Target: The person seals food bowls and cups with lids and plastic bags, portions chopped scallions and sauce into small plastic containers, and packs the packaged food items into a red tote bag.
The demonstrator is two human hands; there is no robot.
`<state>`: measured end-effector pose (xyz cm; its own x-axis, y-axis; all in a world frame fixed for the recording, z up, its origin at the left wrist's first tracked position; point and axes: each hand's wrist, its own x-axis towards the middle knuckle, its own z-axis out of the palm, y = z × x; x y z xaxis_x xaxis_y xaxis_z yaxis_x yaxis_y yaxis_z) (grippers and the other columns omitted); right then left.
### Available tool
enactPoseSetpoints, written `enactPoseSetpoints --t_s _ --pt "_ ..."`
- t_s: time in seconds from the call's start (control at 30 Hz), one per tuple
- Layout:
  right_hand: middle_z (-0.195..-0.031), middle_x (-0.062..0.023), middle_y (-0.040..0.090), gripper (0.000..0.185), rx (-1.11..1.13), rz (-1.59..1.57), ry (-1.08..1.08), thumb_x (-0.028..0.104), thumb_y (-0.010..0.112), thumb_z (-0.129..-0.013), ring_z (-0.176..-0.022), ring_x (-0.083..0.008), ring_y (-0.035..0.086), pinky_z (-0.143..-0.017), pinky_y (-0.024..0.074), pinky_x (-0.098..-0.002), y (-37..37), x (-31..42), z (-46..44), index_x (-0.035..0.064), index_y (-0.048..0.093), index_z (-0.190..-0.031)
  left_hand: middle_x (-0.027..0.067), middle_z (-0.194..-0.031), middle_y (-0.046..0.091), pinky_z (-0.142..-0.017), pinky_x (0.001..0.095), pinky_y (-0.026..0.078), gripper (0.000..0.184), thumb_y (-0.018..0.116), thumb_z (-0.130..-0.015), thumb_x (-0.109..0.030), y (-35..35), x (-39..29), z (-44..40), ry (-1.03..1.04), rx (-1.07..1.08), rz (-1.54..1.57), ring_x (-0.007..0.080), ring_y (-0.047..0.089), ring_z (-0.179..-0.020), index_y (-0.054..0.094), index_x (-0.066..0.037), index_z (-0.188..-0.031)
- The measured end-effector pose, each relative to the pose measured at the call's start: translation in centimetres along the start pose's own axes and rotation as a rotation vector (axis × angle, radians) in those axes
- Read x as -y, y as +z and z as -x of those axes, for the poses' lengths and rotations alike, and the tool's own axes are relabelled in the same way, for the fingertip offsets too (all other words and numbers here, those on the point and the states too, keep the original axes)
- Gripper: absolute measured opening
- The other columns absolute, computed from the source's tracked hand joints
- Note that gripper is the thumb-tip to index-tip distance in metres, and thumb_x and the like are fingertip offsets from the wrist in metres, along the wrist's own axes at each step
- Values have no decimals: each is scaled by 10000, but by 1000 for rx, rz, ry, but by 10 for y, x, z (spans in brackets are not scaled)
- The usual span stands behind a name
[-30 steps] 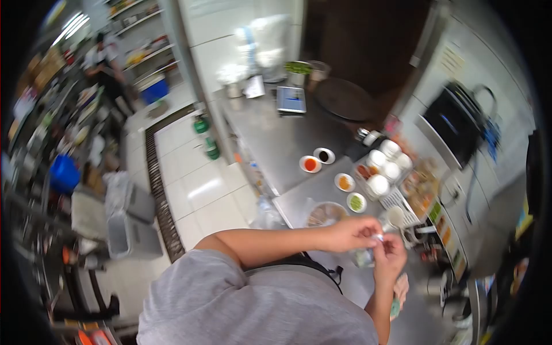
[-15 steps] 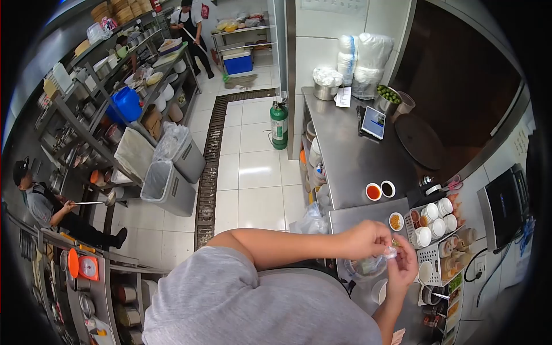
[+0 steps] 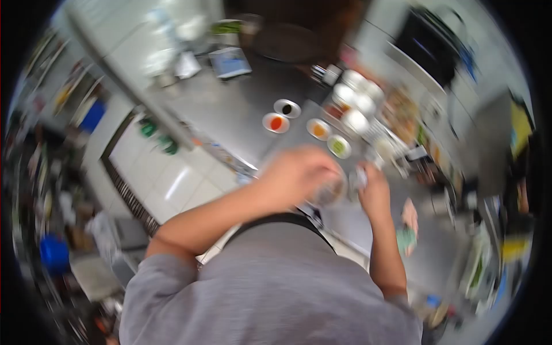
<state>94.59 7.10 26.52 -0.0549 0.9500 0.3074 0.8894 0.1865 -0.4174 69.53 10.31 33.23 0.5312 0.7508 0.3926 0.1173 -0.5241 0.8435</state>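
My left hand (image 3: 302,175) is over a clear round container (image 3: 329,192) with brownish contents. Its fingers are bent and smeared by motion, so its grip cannot be made out. A short way to the right, my right hand (image 3: 372,185) is closed around a small piece of whitish, see-through plastic (image 3: 360,177). Beyond the hands stand small white cups: a red sauce cup (image 3: 276,123), a dark sauce cup (image 3: 287,108), a cup with orange-yellow bits (image 3: 318,129) and a cup with green contents (image 3: 339,147).
Stacked white cups (image 3: 355,121) stand to the right of the sauce cups. A tablet (image 3: 230,62) lies farther back on the steel counter (image 3: 238,109). A pink and green cloth-like thing (image 3: 407,233) lies right of my right forearm. A dark monitor (image 3: 424,49) is at upper right.
The view has swung round to the right and blurred. My hands, together at a whitish plastic piece before, are now apart. The cup with green contents now shows fully beside the orange-yellow one.
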Motion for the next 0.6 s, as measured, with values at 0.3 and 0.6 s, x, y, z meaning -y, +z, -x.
enactPoseSetpoints --t_s 0.3,0.6 --pt "-936 -145 640 304 -249 508 174 209 713 -754 -918 -321 601 -816 465 -423 28 -56 7 58 610 -997 92 -855 653 -695 284 487 187 666 -868 -141 -48 103 79 -457 194 27 162 615 -743 646 -18 -1008" --pt "-1253 -232 540 420 438 -353 393 182 629 -860 -1163 -379 522 -985 435 -425 210 17 187 -11 539 -1222 95 -916 687 -721 332 508 267 669 -882 -230 -40 208 165 -796 711 -150 201 632 -789 644 -52 -1079"
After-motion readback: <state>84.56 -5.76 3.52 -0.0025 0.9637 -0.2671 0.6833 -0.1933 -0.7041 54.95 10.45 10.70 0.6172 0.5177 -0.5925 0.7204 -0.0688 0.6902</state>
